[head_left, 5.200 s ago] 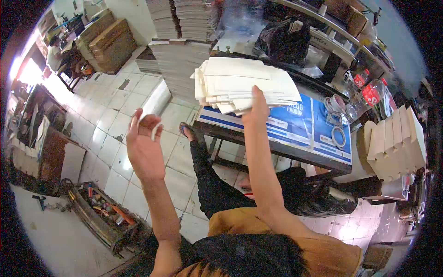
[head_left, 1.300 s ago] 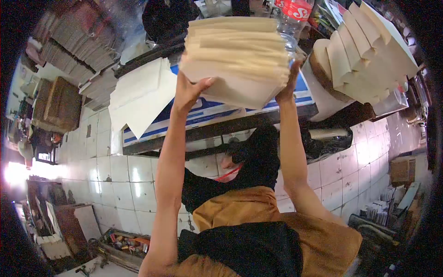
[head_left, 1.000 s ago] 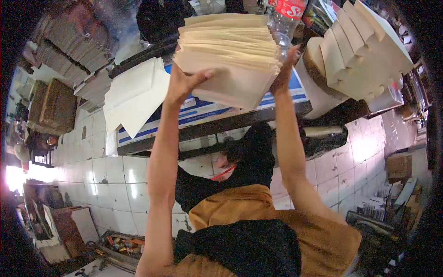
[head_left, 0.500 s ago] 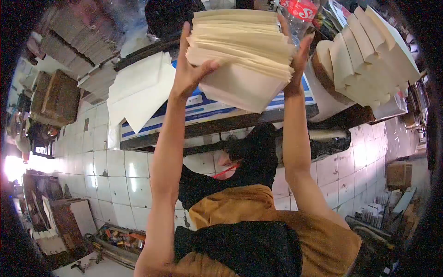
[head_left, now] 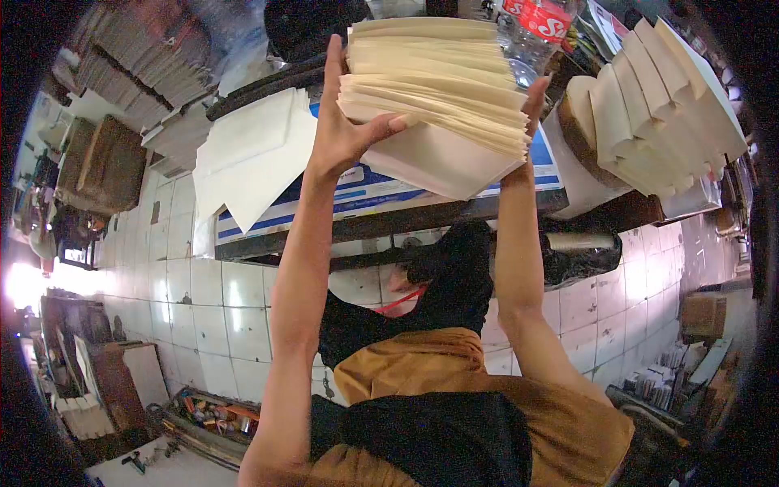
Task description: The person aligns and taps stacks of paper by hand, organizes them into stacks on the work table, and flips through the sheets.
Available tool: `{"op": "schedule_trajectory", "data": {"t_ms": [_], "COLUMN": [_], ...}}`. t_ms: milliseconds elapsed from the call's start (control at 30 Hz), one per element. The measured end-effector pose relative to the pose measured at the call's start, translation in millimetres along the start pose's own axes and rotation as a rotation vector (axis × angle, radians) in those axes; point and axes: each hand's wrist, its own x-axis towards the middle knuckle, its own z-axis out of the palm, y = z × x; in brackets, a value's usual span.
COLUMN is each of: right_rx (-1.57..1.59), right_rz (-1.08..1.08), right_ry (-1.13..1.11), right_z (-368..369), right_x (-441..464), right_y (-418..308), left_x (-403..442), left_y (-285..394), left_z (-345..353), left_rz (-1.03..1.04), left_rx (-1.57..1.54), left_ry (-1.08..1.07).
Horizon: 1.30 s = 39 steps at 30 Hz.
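A thick stack of cream paper sheets is held up above the table between my two hands. My left hand grips its left side, thumb across the front face and fingers along the edge. On the right side, my right hand presses against the stack, its fingers partly hidden behind the paper. The sheet edges are fanned and uneven. Below lies the table with a blue and white printed cover. White sheets lie loosely at the table's left end.
More folded cream stacks stand at the right, near a bottle with a red label. A black bag is behind the table. Tall paper piles rise at the left. A tool tray is at the lower left.
Earlier my right hand was at the white sheets and my left hand was empty; now both hold the thick cream stack. Over the last second the stack has shifted only slightly in view.
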Motion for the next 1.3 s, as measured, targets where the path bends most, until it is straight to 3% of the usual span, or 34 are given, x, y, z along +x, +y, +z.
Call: {"op": "schedule_trajectory", "data": {"t_ms": [67,133,200,333,500,667,733,800,867,967,1033,1300], "right_rx": [0.065,-0.127,-0.127,-0.144,-0.524,-0.413,-0.403,-0.109,-0.068,-0.227,-0.129,-0.331], "right_rz": [0.036,-0.116,-0.098,-0.043,-0.312,-0.122,-0.094,0.112,0.104,-0.122,-0.103,-0.158], "right_ry": [0.007,-0.174,-0.106,0.016,0.258,0.136,0.116,-0.079,-0.132,-0.087,-0.197,-0.173], "right_z": [-0.4,-32.0,-32.1,-15.3,9.8,-24.4,11.4,-1.0,8.4,41.2,32.4,38.2], "right_x": [2.6,35.0,38.2,31.7,7.7,28.3,4.5,14.2,15.1,5.6,14.0,21.1], "right_y": [-0.7,11.0,6.0,3.2,5.5,8.1,-2.4,-13.0,-14.4,-11.5,-17.9,-6.4], "left_x": [-1.5,-6.0,-10.5,-10.3,-10.9,-14.9,-15.4,-17.0,-24.7,-31.1,-36.1,-33.9], "left_y": [-3.6,-4.2,3.9,-5.1,-7.4,-9.8,-5.5,-9.3,-27.4,-38.2,-35.4,-46.2], "left_z": [-3.5,-4.2,-0.7,-7.2,-7.2,-0.7,0.1,0.1,-1.7,-6.1,-2.3,-3.5], "left_rz": [-0.022,-0.076,-0.138,-0.038,-0.001,-0.014,-0.062,-0.08,-0.069,-0.027,-0.084,-0.049], "left_rx": [0.036,0.005,-0.012,-0.036,-0.067,-0.093,-0.094,-0.109,-0.134,-0.112,-0.139,0.021], "left_ry": [0.013,0.023,0.06,0.031,0.057,0.13,0.135,0.127,0.111,0.135,0.111,0.121]}}
